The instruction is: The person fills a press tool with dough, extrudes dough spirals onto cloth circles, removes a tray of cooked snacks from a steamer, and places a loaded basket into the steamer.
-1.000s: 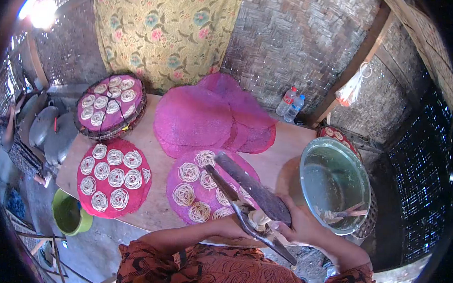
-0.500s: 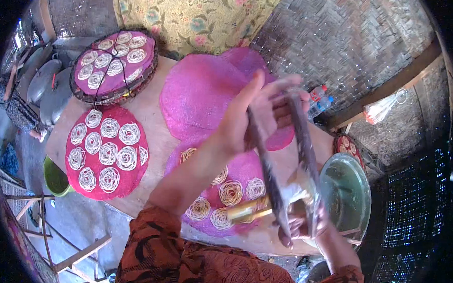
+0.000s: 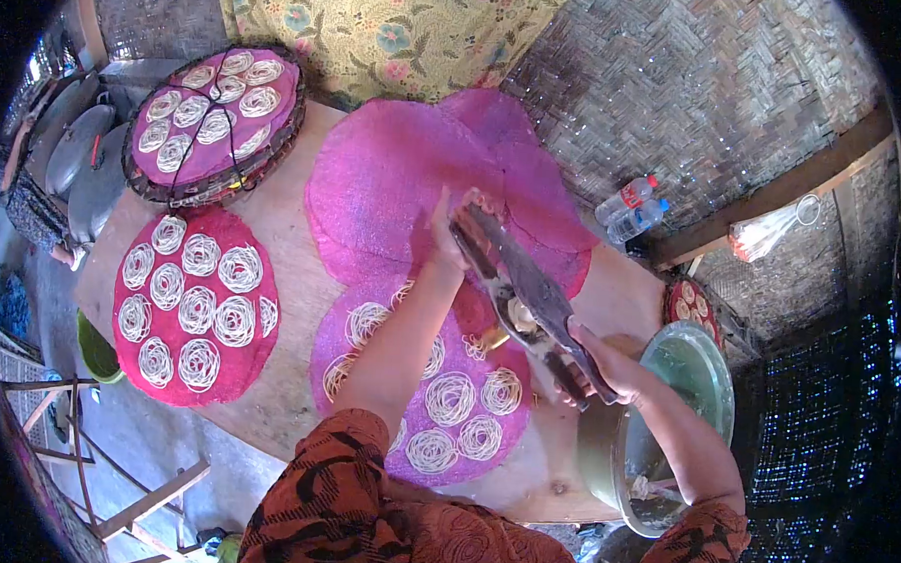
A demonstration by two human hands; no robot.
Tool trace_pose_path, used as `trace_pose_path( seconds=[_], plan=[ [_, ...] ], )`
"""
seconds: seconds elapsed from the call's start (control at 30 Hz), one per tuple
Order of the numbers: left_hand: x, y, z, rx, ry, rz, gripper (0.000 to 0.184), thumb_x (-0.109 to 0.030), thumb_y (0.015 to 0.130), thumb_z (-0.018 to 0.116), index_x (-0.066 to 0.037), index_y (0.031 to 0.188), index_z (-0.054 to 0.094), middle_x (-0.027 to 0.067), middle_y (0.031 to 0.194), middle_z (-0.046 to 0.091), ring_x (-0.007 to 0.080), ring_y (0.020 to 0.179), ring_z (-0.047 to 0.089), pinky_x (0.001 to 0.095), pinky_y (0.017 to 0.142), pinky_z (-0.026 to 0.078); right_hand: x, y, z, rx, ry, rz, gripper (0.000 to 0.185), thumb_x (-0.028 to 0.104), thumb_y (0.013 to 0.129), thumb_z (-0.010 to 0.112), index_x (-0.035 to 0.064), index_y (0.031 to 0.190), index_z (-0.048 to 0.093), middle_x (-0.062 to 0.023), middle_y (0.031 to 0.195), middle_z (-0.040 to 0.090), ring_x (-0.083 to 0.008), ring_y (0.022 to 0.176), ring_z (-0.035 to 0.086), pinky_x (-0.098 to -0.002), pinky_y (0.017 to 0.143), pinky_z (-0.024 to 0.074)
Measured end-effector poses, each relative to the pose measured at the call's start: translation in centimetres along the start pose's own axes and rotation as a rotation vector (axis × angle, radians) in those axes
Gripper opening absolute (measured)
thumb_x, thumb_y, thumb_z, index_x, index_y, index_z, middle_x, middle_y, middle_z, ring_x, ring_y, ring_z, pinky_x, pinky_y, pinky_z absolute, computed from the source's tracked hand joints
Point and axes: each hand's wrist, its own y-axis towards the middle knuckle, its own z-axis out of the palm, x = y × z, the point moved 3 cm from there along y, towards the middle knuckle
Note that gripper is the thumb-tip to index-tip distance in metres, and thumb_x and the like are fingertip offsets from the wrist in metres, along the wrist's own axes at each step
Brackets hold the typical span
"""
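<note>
A hand press made of two dark bars [image 3: 540, 282] is held slantwise in front of me. My left hand [image 3: 457, 227] is closed round its upper left end, and my right hand [image 3: 606, 361] grips the lower right end. Pale dough-like material [image 3: 521, 315] shows between the bars. Part of a brass-coloured tube [image 3: 494, 337] sticks out below them. Beneath the press lies a round pink mat [image 3: 504, 442] bearing coils of thin pale strands [image 3: 450, 398]. A loose bit of strand [image 3: 475, 349] sits near the tube; my left forearm hides some coils.
A red mat [image 3: 184, 391] with several coils lies at left, below a rimmed round tray [image 3: 137, 161] of coils. Bare pink mats [image 3: 405, 171] are stacked at the back. A large basin [image 3: 729, 391] stands at right, with two bottles [image 3: 635, 221] by the woven wall.
The press has turned from steep to slanting and come down over the mat. Its tube, which pointed left, now points downward. Both hands stay on the bars; my view has shifted slightly.
</note>
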Motion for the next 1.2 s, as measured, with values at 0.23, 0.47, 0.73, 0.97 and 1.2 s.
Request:
trace_pose_path(
  seconds=[0.23,0.47,0.73,0.97,1.2],
  plan=[
    [-2.1,-0.5,8.4,0.164,0.027,-0.032,0.054,-0.059,0.088,0.032,-0.011,0.074,0.051,0.0048,0.069,0.051,0.0222,0.068,0.052,0.0389,0.07,0.046,1.1,-2.0,2.1,-0.077,-0.053,-0.151,0.071,0.071,0.084,0.031,0.0044,0.083,0.057,-0.0072,0.067,0.058,-0.0163,0.056,0.057,-0.0283,0.049,0.0438],
    [0.3,-1.0,8.2,0.021,0.045,0.035,0.053,-0.059,0.089,0.031,-0.012,0.068,0.046,0.002,0.062,0.045,0.0198,0.064,0.05,0.036,0.064,0.043,0.3,-4.3,0.4,-0.2,-0.118,-0.039,0.068,0.065,0.085,0.039,0.0008,0.101,0.057,-0.0128,0.075,0.062,-0.0194,0.064,0.062,-0.0301,0.056,0.0501],
    [-1.4,-2.1,8.9,-0.037,0.123,0.016,0.053,-0.059,0.088,0.032,-0.013,0.068,0.047,0.0012,0.06,0.045,0.0181,0.059,0.049,0.036,0.062,0.042,-2.0,-1.2,2.2,-0.039,-0.028,-0.196,0.068,0.066,0.086,0.036,0.0023,0.099,0.056,-0.0111,0.073,0.061,-0.0196,0.061,0.062,-0.0305,0.052,0.0503],
    [-0.2,-1.6,1.4,-0.189,0.117,0.075,0.05,-0.058,0.087,0.039,-0.014,0.062,0.046,0.0005,0.056,0.045,0.0172,0.055,0.048,0.0347,0.059,0.043,-1.7,0.6,1.4,-0.23,-0.197,-0.157,0.066,0.067,0.085,0.037,0.0028,0.083,0.055,-0.0075,0.061,0.055,-0.0151,0.047,0.054,-0.0289,0.04,0.0433],
    [-2.8,-1.8,17.5,0.273,0.309,-0.076,0.048,-0.056,0.09,0.039,-0.01,0.084,0.052,0.0096,0.082,0.06,0.0224,0.079,0.058,0.035,0.079,0.047,-1.1,-2.1,1.9,-0.197,-0.144,-0.627,0.066,0.042,0.078,0.069,0.001,0.122,0.042,-0.0049,0.1,0.053,-0.0109,0.086,0.05,-0.0263,0.073,0.0434]
  ],
)
